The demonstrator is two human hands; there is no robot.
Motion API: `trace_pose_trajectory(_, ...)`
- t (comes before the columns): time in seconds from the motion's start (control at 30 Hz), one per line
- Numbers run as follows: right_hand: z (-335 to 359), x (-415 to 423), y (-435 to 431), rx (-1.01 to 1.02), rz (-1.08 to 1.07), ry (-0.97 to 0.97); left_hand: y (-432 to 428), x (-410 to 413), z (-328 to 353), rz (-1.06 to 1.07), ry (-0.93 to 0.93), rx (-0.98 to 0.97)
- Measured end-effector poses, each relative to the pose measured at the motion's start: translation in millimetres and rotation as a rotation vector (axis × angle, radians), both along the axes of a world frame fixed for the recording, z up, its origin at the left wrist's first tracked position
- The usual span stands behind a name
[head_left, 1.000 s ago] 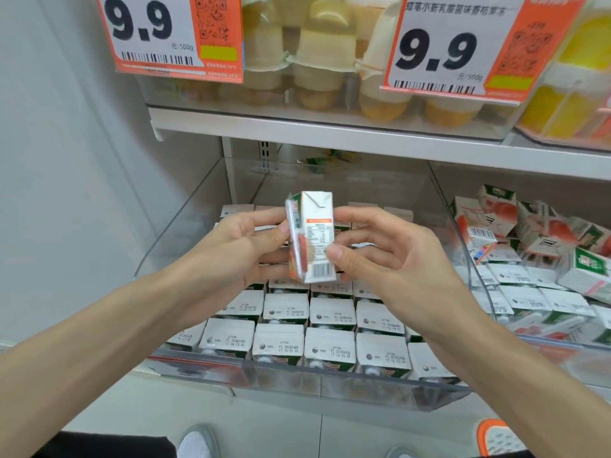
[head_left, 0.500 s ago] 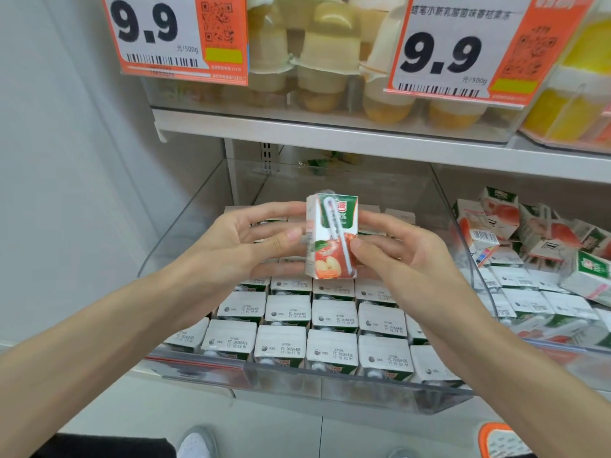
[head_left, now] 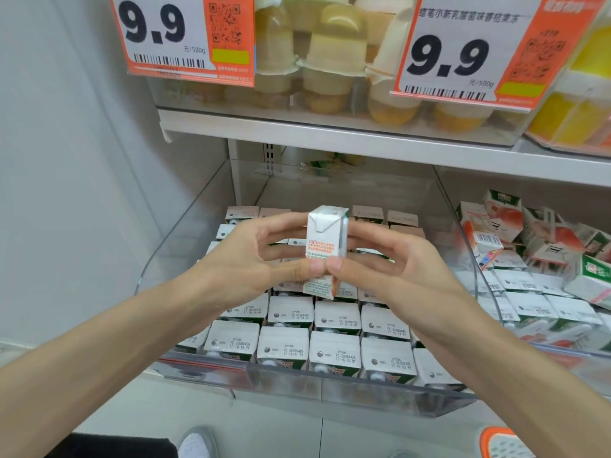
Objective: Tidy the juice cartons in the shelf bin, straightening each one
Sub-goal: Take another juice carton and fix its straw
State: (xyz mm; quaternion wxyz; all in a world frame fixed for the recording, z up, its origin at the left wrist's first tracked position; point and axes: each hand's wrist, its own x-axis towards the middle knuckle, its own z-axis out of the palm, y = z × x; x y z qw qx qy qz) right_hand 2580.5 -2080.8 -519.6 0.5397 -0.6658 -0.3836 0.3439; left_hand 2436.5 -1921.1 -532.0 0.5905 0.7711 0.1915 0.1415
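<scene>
The fingers of both hands pinch one juice carton (head_left: 325,246): the left thumb (head_left: 305,269) and the right thumb (head_left: 340,263) press low on its near face, tips almost touching, while the other fingers curl round its sides and back. The left hand (head_left: 244,269) and right hand (head_left: 396,272) hold it upright, or close to it, in the air above the middle of the clear shelf bin (head_left: 330,388), with a narrow printed side towards the camera.

To finish this step well, I would judge that the carton should go down top face up, turned the same way as the packed rows of cartons (head_left: 334,348) below, whose date stamps all read towards the front. Lower it straight, gripping by the side faces so the thumbs do not snag on its neighbours. The slot it belongs in is hidden under the hands, so I cannot tell where the gap lies.

Room is tight. The rows sit touching each other, leaving little slack for fingers between them. The bin's left wall (head_left: 185,233) and right wall (head_left: 463,226) rise beside the wrists, and the upper shelf (head_left: 330,133) hangs close overhead, so lifting high is not an option. Beyond the right wall the neighbouring bin (head_left: 535,246) holds cartons lying jumbled and tilted; a wide right elbow could knock them
</scene>
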Motion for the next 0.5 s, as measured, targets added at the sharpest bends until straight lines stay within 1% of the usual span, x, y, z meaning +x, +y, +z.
trace_pose_trajectory(0.1, 0.0, 4.0, 0.4, 0.012, -0.030, 0.084, 0.1, -0.8, 2.3, 0.002, -0.002, -0.028)
trace_pose_trajectory(0.23, 1.0, 6.6, 0.6, 0.057, -0.029, 0.272, 2.2, -0.5, 2.5, 0.033, 0.016, -0.055)
trace_pose_trajectory(0.33, 1.0, 5.9, 1.6, 0.048, -0.059, 0.311, 1.6, 1.1, 0.7, 0.027, 0.030, -0.053)
trace_pose_trajectory(0.43, 0.4, 4.9, 4.1, 0.017, -0.107, 0.334, -2.7, 2.9, 1.8, 0.016, 0.027, -0.099)
trace_pose_trajectory(0.5, 1.0, 4.2, 4.9, -0.011, -0.135, 0.337, -6.0, 2.0, 2.9, -0.008, 0.021, -0.079)
